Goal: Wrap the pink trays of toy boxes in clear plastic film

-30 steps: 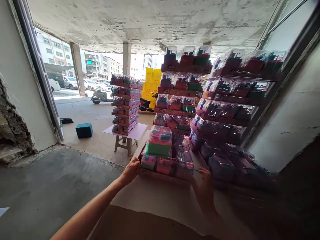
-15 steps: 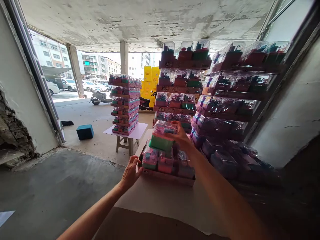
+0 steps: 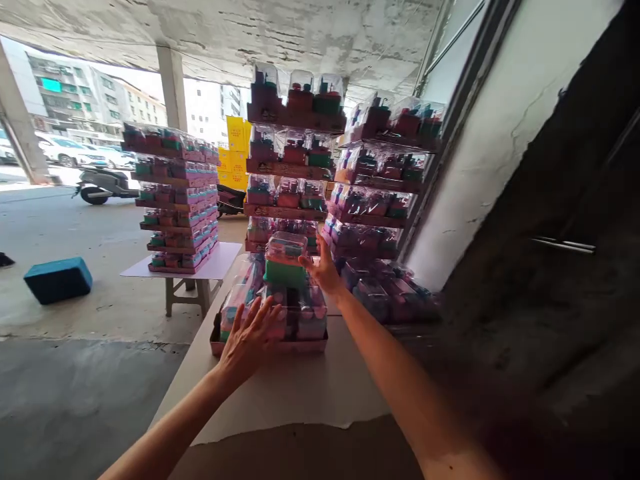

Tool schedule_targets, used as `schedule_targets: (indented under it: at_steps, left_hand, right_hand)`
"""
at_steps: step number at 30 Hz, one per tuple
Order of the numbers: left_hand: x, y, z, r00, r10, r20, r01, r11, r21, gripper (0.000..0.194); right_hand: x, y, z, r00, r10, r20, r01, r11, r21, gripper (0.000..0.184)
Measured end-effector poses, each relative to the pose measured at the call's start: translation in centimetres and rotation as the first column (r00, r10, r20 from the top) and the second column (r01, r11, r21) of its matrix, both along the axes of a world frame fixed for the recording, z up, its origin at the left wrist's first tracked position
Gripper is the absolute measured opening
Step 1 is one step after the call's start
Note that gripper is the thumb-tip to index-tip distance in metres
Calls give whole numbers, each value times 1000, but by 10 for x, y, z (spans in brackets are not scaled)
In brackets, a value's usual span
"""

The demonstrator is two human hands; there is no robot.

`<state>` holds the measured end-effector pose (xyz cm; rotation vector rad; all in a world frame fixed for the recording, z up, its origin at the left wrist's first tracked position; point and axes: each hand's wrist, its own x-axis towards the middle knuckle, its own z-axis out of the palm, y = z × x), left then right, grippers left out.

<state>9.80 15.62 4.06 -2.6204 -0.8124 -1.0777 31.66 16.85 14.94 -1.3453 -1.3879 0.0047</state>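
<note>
A clear-lidded plastic box with a green base (image 3: 284, 270) rests on top of other boxes packed in a shallow cardboard tray (image 3: 273, 347). My right hand (image 3: 325, 272) is at the right side of this box, fingers apart, its thumb near or touching the box's side. My left hand (image 3: 247, 340) is spread over the front of the tray, its fingertips in front of the clear-topped boxes (image 3: 310, 317) there. Whether those fingertips touch the boxes I cannot tell. The tray stands on a table covered with pale board (image 3: 280, 393).
Tall stacks of filled trays (image 3: 295, 170) rise behind the tray, with another stack (image 3: 380, 170) to their right. A further stack (image 3: 175, 200) stands on a small stool-held board at left. A blue block (image 3: 59, 280) lies on the floor; yellow boxes (image 3: 233, 160) and a scooter (image 3: 107, 185) are behind.
The view has turned right. My right hand has loosened from the green-based box, which sits on the others. My left hand has moved from the tray's left edge to over its front.
</note>
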Motion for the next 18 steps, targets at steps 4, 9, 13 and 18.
schedule_targets:
  at_steps: [4,9,13,18]
  left_hand:
    - [7,-18,-10,978,-169,119,156,981,116,56]
    - [65,-66,-14,840,-530,119,543,817,-196,58]
    - [157,-75,-21,869,-358,343,495,614,-614,50]
    - [267,-27,-39,899,99,426,287,601,-746,32]
  right_hand:
    - [70,-70,-21,930,-366,-20,366,930,-26,45]
    - [194,-163,-47,591,-777,-217,764,625,-161,32]
    - [271,-191,-61,524,-817,-239,737,576,-353,27]
    - [327,-177,-79,671,-691,-267,518,695,-498,25]
